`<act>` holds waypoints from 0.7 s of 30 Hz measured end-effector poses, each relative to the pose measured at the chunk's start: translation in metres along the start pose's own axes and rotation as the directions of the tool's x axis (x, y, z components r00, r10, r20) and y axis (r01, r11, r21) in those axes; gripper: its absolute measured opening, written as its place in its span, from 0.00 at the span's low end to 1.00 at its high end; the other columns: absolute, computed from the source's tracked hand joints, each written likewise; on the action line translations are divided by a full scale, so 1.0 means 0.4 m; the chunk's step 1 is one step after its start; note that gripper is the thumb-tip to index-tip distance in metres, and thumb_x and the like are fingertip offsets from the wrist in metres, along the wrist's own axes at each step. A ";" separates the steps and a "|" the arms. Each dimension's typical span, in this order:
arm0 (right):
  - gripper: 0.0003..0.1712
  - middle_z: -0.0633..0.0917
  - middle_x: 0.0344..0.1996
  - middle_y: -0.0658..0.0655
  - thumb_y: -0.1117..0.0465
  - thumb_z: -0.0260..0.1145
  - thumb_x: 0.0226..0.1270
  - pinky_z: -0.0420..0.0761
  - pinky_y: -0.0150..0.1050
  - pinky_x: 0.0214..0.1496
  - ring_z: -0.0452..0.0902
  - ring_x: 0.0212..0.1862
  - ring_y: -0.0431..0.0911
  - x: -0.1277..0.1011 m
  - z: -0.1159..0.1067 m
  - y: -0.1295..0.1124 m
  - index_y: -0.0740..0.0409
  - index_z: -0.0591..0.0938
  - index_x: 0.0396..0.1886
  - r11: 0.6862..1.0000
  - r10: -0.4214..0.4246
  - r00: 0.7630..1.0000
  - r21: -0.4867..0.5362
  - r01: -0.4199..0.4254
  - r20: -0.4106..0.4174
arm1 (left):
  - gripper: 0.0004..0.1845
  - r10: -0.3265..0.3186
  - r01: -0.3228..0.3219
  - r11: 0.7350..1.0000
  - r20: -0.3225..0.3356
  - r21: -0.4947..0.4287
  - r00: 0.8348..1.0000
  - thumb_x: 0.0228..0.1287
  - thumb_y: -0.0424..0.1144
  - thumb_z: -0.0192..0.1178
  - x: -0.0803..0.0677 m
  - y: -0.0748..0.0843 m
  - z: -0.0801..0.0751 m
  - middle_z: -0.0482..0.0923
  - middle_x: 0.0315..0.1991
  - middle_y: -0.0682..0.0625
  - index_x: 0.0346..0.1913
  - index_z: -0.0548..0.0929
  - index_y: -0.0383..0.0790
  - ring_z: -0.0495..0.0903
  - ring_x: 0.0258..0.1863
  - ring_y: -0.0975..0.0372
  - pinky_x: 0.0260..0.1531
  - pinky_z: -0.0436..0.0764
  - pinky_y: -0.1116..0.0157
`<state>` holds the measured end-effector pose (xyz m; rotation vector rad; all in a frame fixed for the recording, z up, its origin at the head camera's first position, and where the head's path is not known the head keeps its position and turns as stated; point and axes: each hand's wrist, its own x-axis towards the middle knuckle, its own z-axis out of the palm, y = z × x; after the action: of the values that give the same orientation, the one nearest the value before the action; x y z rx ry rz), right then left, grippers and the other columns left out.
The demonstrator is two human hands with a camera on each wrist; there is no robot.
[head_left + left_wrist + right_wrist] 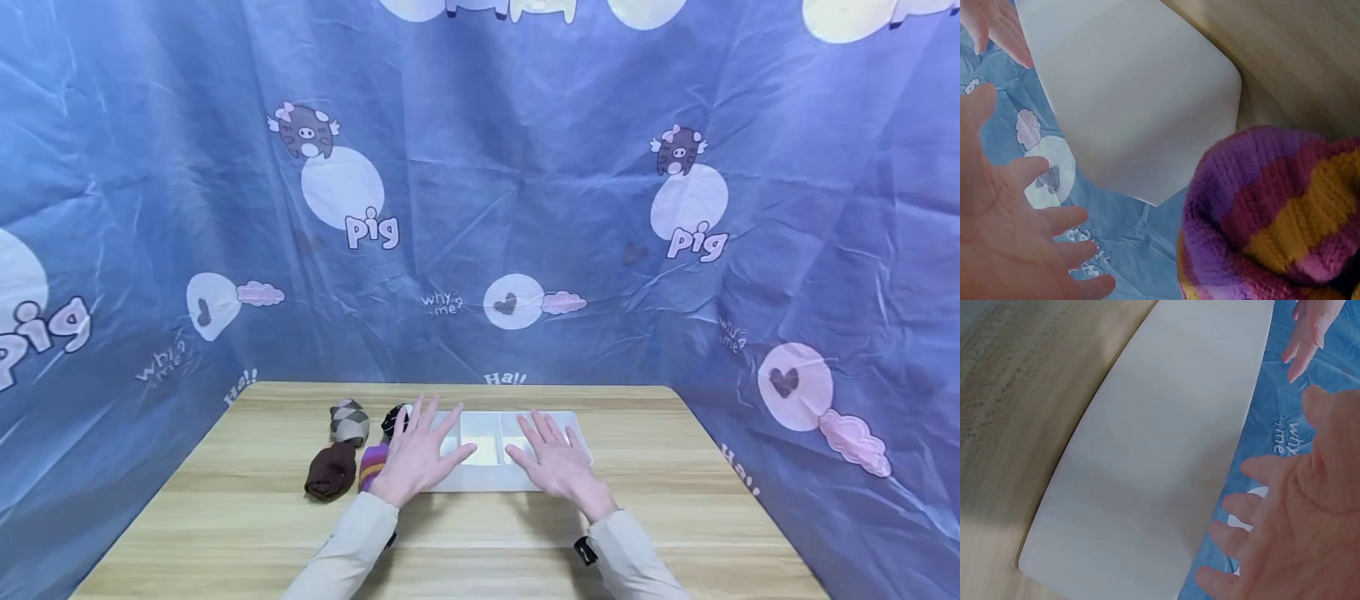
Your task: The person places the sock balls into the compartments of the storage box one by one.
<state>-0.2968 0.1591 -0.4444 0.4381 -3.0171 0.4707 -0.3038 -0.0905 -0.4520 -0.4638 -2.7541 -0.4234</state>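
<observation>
Beside the tray (pixel 1141 94), striped sock (pixel 1272 212) close-up

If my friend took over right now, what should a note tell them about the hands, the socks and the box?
Left hand: open, fingers spread over the left end of the white divided tray.
Right hand: open, over the tray's right part.
Rolled socks lie left of the tray on the wooden table: brown, grey argyle, purple-orange striped, and a dark one.
Done: nothing in the tray compartments that show.
Left: all four socks are outside the tray.
</observation>
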 end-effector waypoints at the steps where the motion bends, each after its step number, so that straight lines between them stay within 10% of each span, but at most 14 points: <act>1: 0.42 0.52 0.78 0.59 0.31 0.41 0.73 0.43 0.61 0.77 0.45 0.78 0.57 0.000 -0.002 0.001 0.49 0.57 0.78 1.000 0.000 1.000 -0.002 0.000 -0.006 | 0.40 0.000 0.000 1.000 -0.002 -0.003 1.000 0.63 0.73 0.46 0.002 0.002 -0.002 0.56 0.76 0.40 0.74 0.63 0.60 0.45 0.77 0.44 0.72 0.48 0.38; 9: 0.37 0.61 0.75 0.62 0.36 0.48 0.74 0.47 0.61 0.76 0.48 0.77 0.59 0.004 -0.006 0.009 0.53 0.66 0.74 0.996 -0.062 0.992 0.050 0.068 -0.114 | 0.39 0.006 -0.006 1.000 -0.018 -0.021 1.000 0.63 0.73 0.47 0.003 -0.001 0.000 0.56 0.76 0.40 0.73 0.65 0.59 0.47 0.77 0.43 0.71 0.49 0.38; 21: 0.33 0.77 0.63 0.67 0.55 0.70 0.63 0.65 0.58 0.70 0.68 0.67 0.63 0.007 0.003 0.043 0.63 0.75 0.65 0.947 -0.067 0.956 0.285 0.151 -0.286 | 0.33 0.000 -0.029 0.991 -0.208 -0.132 0.978 0.63 0.60 0.61 0.003 -0.036 0.001 0.70 0.67 0.39 0.66 0.75 0.47 0.65 0.69 0.43 0.64 0.64 0.39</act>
<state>-0.3043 0.1738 -0.4503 0.5076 -2.6447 0.9113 -0.3100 -0.1030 -0.4552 -0.4450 -2.5299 -0.6207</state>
